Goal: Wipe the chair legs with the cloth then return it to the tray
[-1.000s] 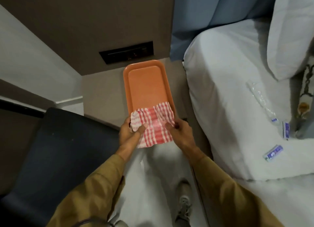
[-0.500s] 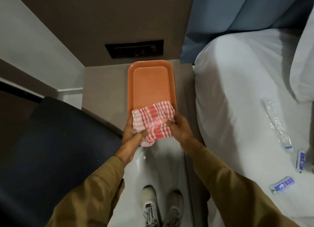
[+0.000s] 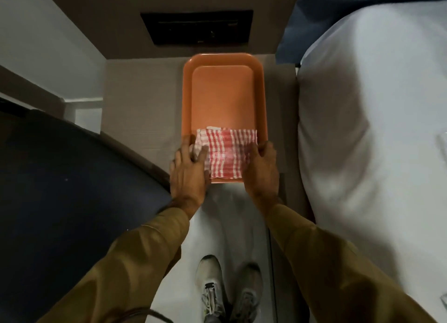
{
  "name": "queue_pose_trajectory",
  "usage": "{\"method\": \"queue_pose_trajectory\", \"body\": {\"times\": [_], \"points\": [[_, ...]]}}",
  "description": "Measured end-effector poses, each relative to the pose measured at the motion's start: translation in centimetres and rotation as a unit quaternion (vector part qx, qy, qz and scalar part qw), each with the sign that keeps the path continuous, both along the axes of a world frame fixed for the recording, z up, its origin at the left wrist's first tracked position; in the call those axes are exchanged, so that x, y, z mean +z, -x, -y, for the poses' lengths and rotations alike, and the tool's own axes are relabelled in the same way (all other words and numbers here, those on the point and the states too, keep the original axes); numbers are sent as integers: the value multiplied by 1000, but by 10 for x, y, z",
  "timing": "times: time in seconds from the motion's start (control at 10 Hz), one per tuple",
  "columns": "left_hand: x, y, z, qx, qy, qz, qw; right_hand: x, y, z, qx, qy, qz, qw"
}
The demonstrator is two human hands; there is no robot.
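A folded red-and-white checked cloth lies flat in the near end of the orange tray, which sits on a brown side table. My left hand rests on the cloth's left edge, its fingers spread over a fold. Against the cloth's right edge lies my right hand, fingers curled down along the tray's rim. Both hands touch the cloth; neither lifts it. The dark chair is at the left, with only its seat showing and its legs hidden.
A white bed fills the right side, close to the tray. A black wall panel sits above the table. My shoes stand on the pale floor between chair and bed.
The cloth was bunched in both hands over the tray's near edge; it now lies flat and folded inside the tray. My hands have moved forward onto its two sides.
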State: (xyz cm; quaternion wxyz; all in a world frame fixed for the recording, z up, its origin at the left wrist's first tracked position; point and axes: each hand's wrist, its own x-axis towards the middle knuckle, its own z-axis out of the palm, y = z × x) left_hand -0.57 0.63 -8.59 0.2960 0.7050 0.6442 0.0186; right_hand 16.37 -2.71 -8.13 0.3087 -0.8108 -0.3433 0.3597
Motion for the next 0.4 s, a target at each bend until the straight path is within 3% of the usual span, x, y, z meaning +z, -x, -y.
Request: {"method": "queue_pose_trajectory", "body": {"times": [0.1,0.3,0.4], "points": [[-7,2,-5,-132,-27,-193,972,-6,-2,1,9,7,-6,1000],[0,9,-8,-194,23,-245,950,2,-3,1,6,41,-67,997],[19,11,-3,-171,23,-224,959,30,-1,16,76,47,13,996]]}}
